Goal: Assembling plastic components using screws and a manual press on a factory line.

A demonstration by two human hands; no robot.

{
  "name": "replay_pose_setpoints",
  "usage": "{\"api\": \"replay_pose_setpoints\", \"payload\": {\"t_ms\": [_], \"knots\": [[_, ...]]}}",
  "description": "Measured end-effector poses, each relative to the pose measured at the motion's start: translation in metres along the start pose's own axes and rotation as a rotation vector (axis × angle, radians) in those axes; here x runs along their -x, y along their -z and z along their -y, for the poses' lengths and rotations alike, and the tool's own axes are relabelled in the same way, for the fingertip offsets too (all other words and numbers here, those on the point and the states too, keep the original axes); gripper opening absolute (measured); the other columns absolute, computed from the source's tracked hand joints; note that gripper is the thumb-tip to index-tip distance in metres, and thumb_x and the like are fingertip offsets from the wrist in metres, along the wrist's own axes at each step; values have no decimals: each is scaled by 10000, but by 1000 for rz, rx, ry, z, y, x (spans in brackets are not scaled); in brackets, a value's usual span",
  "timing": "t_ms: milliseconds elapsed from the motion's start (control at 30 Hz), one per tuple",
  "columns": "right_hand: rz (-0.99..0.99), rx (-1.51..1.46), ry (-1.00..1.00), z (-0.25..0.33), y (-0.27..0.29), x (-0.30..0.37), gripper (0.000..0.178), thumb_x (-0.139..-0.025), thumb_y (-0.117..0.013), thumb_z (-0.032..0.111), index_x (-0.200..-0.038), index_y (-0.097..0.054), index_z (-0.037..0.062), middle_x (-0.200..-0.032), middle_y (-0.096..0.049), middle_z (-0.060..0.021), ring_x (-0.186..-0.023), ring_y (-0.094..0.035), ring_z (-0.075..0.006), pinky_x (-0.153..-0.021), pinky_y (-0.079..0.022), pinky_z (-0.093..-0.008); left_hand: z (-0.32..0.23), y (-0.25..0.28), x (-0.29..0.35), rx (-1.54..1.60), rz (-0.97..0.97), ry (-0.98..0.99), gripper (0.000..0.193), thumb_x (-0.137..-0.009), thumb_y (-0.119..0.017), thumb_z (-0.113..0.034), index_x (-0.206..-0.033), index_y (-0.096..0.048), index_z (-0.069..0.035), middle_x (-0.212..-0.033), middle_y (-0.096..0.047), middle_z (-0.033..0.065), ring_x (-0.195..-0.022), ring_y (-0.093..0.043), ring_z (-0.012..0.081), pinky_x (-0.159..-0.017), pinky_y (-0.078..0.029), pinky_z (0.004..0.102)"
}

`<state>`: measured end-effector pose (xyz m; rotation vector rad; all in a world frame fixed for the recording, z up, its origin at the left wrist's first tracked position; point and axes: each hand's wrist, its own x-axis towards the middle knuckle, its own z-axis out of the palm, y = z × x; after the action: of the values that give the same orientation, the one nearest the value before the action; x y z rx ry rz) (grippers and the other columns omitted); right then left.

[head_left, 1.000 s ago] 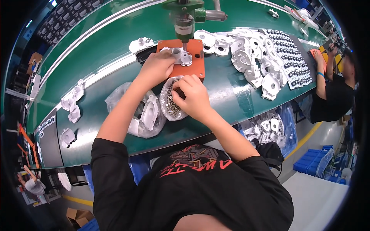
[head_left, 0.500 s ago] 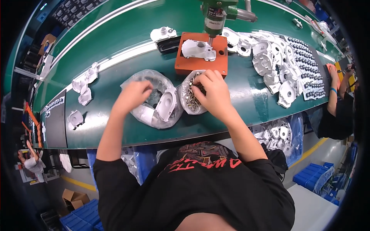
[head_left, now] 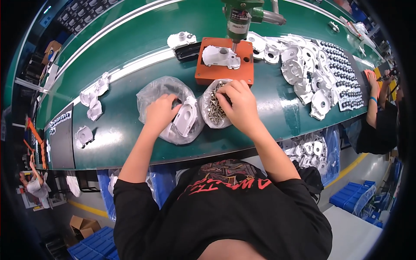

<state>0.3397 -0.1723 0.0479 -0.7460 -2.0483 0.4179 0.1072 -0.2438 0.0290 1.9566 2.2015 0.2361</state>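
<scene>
My left hand (head_left: 161, 112) reaches down into a clear plastic bag (head_left: 149, 93) with its rim rolled open; its fingertips are hidden inside. In that bag a white moulded housing (head_left: 187, 119) leans beside the hand. My right hand (head_left: 239, 103) is at a smaller plastic bag (head_left: 222, 125) full of metal screws or pins (head_left: 215, 108). Its thumb and fingers are curled together over them; whatever they hold is too small to make out. Behind the bags, a white housing (head_left: 216, 56) lies on an orange block fixture (head_left: 208, 78) under a green press head (head_left: 238, 21).
White housings are heaped on the right (head_left: 310, 65), by rows of small black parts (head_left: 344, 78). Several loose housings (head_left: 94, 95) lie left. A black part (head_left: 187, 52) sits left of the fixture. A co-worker's arm (head_left: 372, 99) shows at far right.
My left hand has moved right and down, from above the bag's left side into it, beside the white housing. My right hand stays over the screws, barely shifted.
</scene>
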Motion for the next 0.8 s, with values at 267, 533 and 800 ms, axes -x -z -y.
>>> {"api": "replay_pose_setpoints", "payload": {"t_ms": [267,533,800], "knots": [[-19,-31,-11,-1,0,1,73,-766,-627,23,-817,-577,12,-808,-567,-94,-759,-511,-285,-676,-430,-364,0,-9,-1,143,-58,-40,197,-791,-638,-270,-960,-641,-167,-825,-595,74,-734,-608,286,-621,-475,395],[10,-349,-267,-1,6,1,62,-861,-573,57,-862,-567,-5,-786,-548,-36,-725,-516,-130,-668,-417,-238,-1,-7,4,252,-179,-48,114,-796,-620,-148,-891,-611,-85,-861,-597,83,-721,-611,246,-632,-478,344],[-7,-881,-519,-15,24,-4,126,-908,-538,104,-917,-574,-17,-900,-584,-36,-752,-514,-78,-691,-416,-214,15,33,2,1143,-203,32,113,-839,-571,-2,-918,-491,-6,-988,-599,121,-723,-592,113,-624,-481,228]]}}
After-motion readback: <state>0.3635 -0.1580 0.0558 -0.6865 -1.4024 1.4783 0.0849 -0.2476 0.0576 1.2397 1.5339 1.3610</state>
